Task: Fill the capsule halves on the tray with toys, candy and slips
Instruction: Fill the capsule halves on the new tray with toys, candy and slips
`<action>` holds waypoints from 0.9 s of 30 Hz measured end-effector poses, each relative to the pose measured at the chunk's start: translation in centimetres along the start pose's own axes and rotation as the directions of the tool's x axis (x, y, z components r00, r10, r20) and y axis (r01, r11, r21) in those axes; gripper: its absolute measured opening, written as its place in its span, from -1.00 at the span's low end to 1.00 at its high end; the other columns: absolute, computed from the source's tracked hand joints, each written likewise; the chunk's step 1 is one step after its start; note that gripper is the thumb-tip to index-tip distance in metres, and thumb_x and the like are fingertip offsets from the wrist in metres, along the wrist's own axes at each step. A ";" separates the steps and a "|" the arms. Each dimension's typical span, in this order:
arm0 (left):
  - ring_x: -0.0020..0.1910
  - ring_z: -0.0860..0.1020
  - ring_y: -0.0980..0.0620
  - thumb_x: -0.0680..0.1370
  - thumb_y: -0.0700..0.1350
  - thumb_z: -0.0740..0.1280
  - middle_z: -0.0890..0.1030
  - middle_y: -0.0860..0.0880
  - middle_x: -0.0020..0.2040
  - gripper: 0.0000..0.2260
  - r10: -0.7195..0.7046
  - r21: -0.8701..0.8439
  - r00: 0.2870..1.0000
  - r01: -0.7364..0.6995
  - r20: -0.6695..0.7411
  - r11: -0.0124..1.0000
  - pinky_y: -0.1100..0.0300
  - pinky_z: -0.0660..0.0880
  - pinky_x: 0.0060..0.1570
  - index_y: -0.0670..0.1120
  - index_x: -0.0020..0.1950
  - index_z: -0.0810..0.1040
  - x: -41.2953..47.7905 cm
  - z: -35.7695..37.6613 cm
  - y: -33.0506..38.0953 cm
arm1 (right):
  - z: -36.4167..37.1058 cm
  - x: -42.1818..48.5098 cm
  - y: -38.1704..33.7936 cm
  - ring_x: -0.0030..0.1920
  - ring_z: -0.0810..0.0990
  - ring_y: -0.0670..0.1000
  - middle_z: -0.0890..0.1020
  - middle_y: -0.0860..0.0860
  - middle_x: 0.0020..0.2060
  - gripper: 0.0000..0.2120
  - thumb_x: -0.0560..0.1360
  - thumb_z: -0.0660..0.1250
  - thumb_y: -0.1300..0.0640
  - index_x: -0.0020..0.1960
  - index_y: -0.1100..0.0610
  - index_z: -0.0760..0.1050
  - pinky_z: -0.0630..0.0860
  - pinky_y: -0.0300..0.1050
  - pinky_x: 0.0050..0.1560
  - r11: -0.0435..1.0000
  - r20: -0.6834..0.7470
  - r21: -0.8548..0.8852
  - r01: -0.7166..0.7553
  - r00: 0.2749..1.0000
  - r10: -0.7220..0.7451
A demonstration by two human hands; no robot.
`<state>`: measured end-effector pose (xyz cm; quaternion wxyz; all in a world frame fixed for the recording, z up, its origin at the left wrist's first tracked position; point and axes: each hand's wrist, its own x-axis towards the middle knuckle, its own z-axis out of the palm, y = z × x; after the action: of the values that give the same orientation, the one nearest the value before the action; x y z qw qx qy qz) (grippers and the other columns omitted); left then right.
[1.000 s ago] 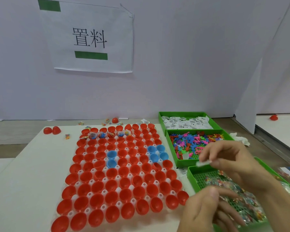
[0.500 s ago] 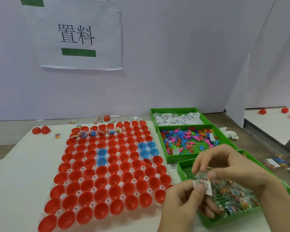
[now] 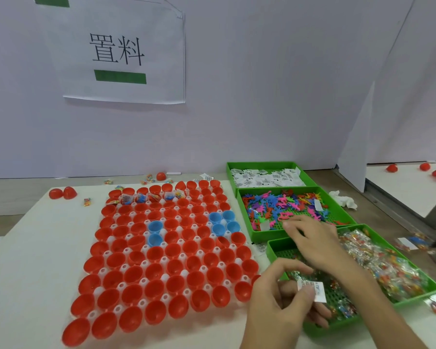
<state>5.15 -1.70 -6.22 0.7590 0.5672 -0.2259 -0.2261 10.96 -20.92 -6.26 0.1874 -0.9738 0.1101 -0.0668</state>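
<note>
Right hand (image 3: 312, 239) moved off slip (image 3: 312, 291) toward toy bin (image 3: 264, 235), fingers loosely extended, nothing visibly held, left hand (image 3: 275, 303) pinching slip above candy bin (image 3: 271, 250), beside capsule tray (image 3: 141, 302).

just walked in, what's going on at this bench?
A person is loading capsule halves on the tray. The left hand pinches a white slip near the candy bin. The right hand reaches, fingers loose, over the toy bin at its near edge. Only a few halves in the far row hold anything; the rest look empty.
</note>
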 end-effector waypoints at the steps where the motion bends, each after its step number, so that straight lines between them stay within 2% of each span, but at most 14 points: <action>1: -0.42 0.60 -0.03 0.58 -0.38 0.26 0.65 -0.15 -0.36 -0.85 0.012 0.001 1.000 -0.012 0.000 1.000 0.17 0.57 -0.28 -0.19 0.05 0.55 0.0 0.0 0.0 | -0.2 0.0 0.0 0.28 0.46 -0.07 0.55 -0.15 0.29 -0.65 0.68 0.07 -0.09 0.24 -0.07 0.60 0.13 0.01 0.37 0.999 -0.029 0.049 -0.002 1.000 0.004; 3: -0.40 0.61 -0.05 0.58 -0.37 0.24 0.66 -0.16 -0.34 -0.80 0.043 0.019 0.999 -0.043 -0.009 0.999 0.15 0.57 -0.26 -0.14 0.02 0.61 0.0 0.0 -0.2 | -0.7 -0.3 -0.1 0.19 0.53 -0.08 0.61 -0.12 0.22 -0.73 0.67 0.18 0.00 0.20 -0.02 0.63 0.36 -0.02 0.29 0.974 -0.125 0.228 0.008 0.992 0.022; 4: -0.38 0.62 -0.07 0.59 -0.36 0.24 0.67 -0.15 -0.33 -0.78 0.060 0.028 0.998 -0.060 -0.008 0.998 0.14 0.57 -0.25 -0.11 0.00 0.63 0.0 0.1 -0.3 | -1.1 -0.4 -0.2 0.11 0.56 -0.13 0.65 -0.14 0.15 -0.78 0.65 0.23 0.05 0.17 -0.04 0.64 0.44 -0.15 0.15 0.943 -0.196 0.331 0.026 0.980 0.042; 6: -0.35 0.64 -0.10 0.60 -0.34 0.25 0.69 -0.12 -0.29 -0.76 0.085 0.010 0.996 -0.085 -0.015 0.996 0.14 0.58 -0.24 -0.06 -0.01 0.64 0.0 0.3 -0.4 | -2.0 -0.9 -0.5 -0.05 0.65 -0.19 0.72 -0.18 -0.05 -0.83 0.59 0.34 0.14 0.05 -0.10 0.66 0.48 -0.34 -0.09 0.844 -0.301 0.530 0.086 0.949 0.093; 8: -0.34 0.66 -0.09 0.61 -0.32 0.24 0.70 -0.14 -0.23 -0.76 0.100 -0.042 0.994 -0.102 -0.039 0.994 0.13 0.58 -0.24 -0.03 0.01 0.63 0.0 0.5 -0.3 | -2.8 -1.2 -0.9 -0.13 0.70 -0.15 0.75 -0.10 -0.18 -0.83 0.52 0.42 0.24 -0.04 -0.01 0.69 0.56 -0.35 -0.15 0.687 -0.294 0.712 0.145 0.950 0.103; 10: -0.33 0.67 -0.07 0.61 -0.30 0.25 0.71 -0.16 -0.19 -0.79 0.120 -0.091 0.991 -0.125 -0.056 0.988 0.12 0.59 -0.22 -0.04 0.05 0.61 0.0 0.6 -0.2 | -3.3 -1.8 -1.7 -0.18 0.72 -0.05 0.75 0.02 -0.20 -0.87 0.42 0.47 0.26 -0.10 0.07 0.70 0.58 -0.32 -0.15 0.518 -0.226 0.839 0.165 0.972 0.057; 14: -0.33 0.68 -0.07 0.59 -0.28 0.30 0.71 -0.21 -0.17 -0.86 0.166 -0.195 0.981 -0.184 -0.104 0.964 0.11 0.61 -0.22 -0.20 0.14 0.48 0.2 0.5 0.2 | -4.0 -2.7 -3.2 -0.24 0.69 0.03 0.70 0.06 -0.27 -0.85 0.21 0.54 0.22 -0.22 0.10 0.69 0.62 -0.23 -0.18 0.308 -0.166 0.935 0.175 0.985 -0.055; 18: -0.33 0.68 -0.09 0.51 -0.18 0.34 0.71 -0.23 -0.18 -0.76 0.222 -0.212 0.957 -0.259 -0.186 0.942 0.15 0.60 -0.25 -0.24 0.11 0.39 0.5 -0.1 0.6 | -4.9 -3.7 -3.9 -0.28 0.66 -0.02 0.66 0.05 -0.34 -0.77 0.17 0.64 0.25 -0.24 0.07 0.67 0.60 -0.24 -0.21 0.158 -0.138 0.970 0.187 0.951 -0.276; 19: -0.31 0.68 -0.10 0.51 -0.16 0.33 0.71 -0.22 -0.17 -0.76 0.240 -0.190 0.950 -0.278 -0.201 0.942 0.17 0.59 -0.24 -0.23 0.11 0.42 0.5 -0.2 0.6 | -5.1 -4.0 -4.2 -0.29 0.66 -0.02 0.66 0.05 -0.34 -0.79 0.19 0.65 0.18 -0.23 0.07 0.67 0.59 -0.24 -0.21 0.116 -0.132 0.977 0.180 0.934 -0.332; 20: -0.28 0.69 -0.11 0.52 -0.15 0.33 0.71 -0.21 -0.17 -0.78 0.257 -0.161 0.942 -0.293 -0.215 0.942 0.19 0.59 -0.24 -0.21 0.11 0.46 0.5 -0.3 0.7 | -5.1 -4.1 -4.3 -0.29 0.65 -0.02 0.65 0.06 -0.33 -0.76 0.20 0.67 0.10 -0.22 0.07 0.66 0.59 -0.23 -0.22 0.093 -0.130 0.980 0.177 0.917 -0.378; 22: -0.24 0.70 -0.13 0.52 -0.13 0.32 0.72 -0.19 -0.17 -0.82 0.284 -0.105 0.927 -0.316 -0.244 0.943 0.21 0.59 -0.22 -0.18 0.07 0.56 0.6 -0.7 0.7 | -5.2 -4.6 -4.8 -0.31 0.63 -0.01 0.65 0.07 -0.32 -0.71 0.19 0.69 0.01 -0.21 0.09 0.66 0.58 -0.20 -0.24 0.148 -0.105 0.971 0.187 0.893 -0.437; 25: -0.20 0.71 -0.15 0.51 -0.08 0.31 0.71 -0.18 -0.20 -0.84 0.292 -0.071 0.912 -0.324 -0.287 0.943 0.21 0.61 -0.21 -0.08 -0.04 0.67 0.5 -1.0 0.8 | -4.9 -5.0 -5.4 -0.29 0.64 -0.01 0.65 0.05 -0.33 -0.78 0.24 0.66 0.11 -0.22 0.08 0.66 0.57 -0.21 -0.25 0.314 -0.080 0.921 0.232 0.899 -0.430; 27: -0.18 0.71 -0.13 0.52 -0.05 0.28 0.72 -0.15 -0.16 -0.82 0.268 -0.075 0.912 -0.304 -0.310 0.950 0.22 0.61 -0.21 0.00 -0.04 0.69 0.4 -1.0 0.9 | -4.7 -5.1 -5.6 -0.27 0.65 -0.04 0.65 0.01 -0.32 -0.85 0.29 0.60 0.20 -0.22 0.09 0.65 0.57 -0.25 -0.23 0.374 -0.098 0.889 0.263 0.909 -0.405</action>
<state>6.18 -0.95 -5.57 0.8423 0.5080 -0.1763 -0.0384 6.33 -16.24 -0.23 0.6566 -0.7336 -0.1536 -0.0840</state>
